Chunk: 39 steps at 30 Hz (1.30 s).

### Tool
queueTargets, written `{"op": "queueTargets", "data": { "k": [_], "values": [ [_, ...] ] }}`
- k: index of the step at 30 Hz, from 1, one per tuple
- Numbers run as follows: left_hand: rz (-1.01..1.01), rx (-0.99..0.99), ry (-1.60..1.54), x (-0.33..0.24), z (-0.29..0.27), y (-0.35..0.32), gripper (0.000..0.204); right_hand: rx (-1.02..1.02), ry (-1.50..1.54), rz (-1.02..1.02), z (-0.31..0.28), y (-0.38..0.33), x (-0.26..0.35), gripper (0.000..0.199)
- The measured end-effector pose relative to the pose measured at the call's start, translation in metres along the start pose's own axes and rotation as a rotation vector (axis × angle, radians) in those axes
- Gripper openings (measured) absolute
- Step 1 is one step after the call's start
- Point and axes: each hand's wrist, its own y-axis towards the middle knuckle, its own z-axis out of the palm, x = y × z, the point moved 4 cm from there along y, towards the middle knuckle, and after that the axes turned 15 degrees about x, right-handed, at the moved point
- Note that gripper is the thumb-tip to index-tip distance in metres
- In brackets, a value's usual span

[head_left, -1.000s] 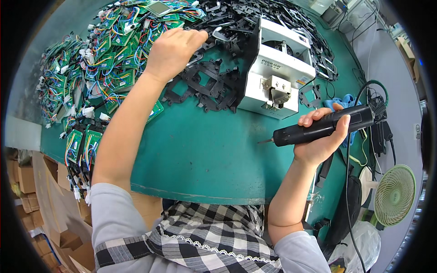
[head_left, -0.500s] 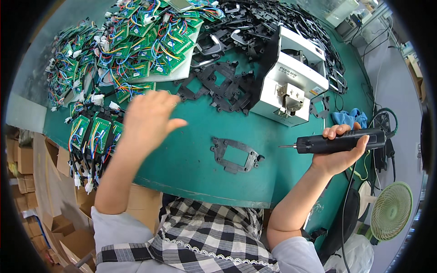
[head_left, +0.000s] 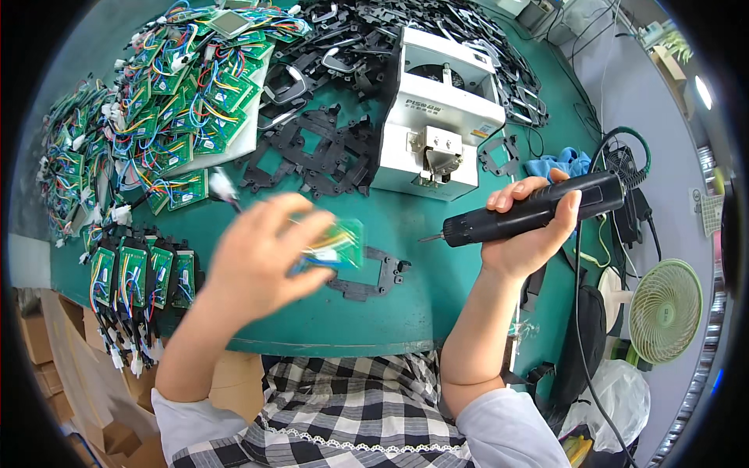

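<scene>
Between the fingers of my left hand (head_left: 269, 261) is a green circuit board (head_left: 343, 243) with coloured wires, blurred by motion. It hangs over a black plastic frame (head_left: 374, 274) lying on the green table, and partly hides it. A white connector (head_left: 223, 186) trails from the wires behind the hand. My right hand (head_left: 527, 226) is wrapped round a black electric screwdriver (head_left: 538, 209), held roughly level with its bit pointing left, above the table and right of the frame.
Piles of wired circuit boards (head_left: 183, 101) cover the left and back left. Several assembled frames with boards (head_left: 133, 273) lie at the left edge. Black frames (head_left: 312, 148) sit behind my hands, beside a white screw-feeding machine (head_left: 437, 132). A blue cloth (head_left: 558, 164) and green fan (head_left: 665, 310) are on the right.
My left hand has taken a circuit board and come right and nearer, over the black frame. The screwdriver remains in my right hand. The whole view has shifted.
</scene>
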Motion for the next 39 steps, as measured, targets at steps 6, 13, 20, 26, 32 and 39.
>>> {"op": "queueTargets", "data": {
  "k": [6,13,20,26,32,39],
  "values": [
    [0.030,0.224,-0.042,-0.014,0.060,0.001,0.055,0.035,-0.153,-0.102,0.016,0.018,0.021,0.046],
    [0.082,0.356,-0.166,-0.008,0.037,-0.002,0.065,0.119,-0.371,-0.411,0.054,0.057,0.034,0.061],
    [0.120,0.246,-0.141,-0.003,0.044,-0.004,0.048,0.165,-0.405,-0.363,0.072,0.059,0.025,0.057],
    [0.160,0.101,-0.007,-0.005,0.054,-0.003,0.039,0.152,-0.380,-0.329,0.077,0.058,0.021,0.055],
    [0.142,-0.013,0.001,0.001,0.049,-0.002,0.038,0.312,-0.447,-0.332,0.077,0.061,0.020,0.060],
    [0.142,-0.156,-0.050,0.008,0.029,0.001,0.036,0.335,-0.430,-0.353,0.072,0.059,0.019,0.059]
  ]
}}
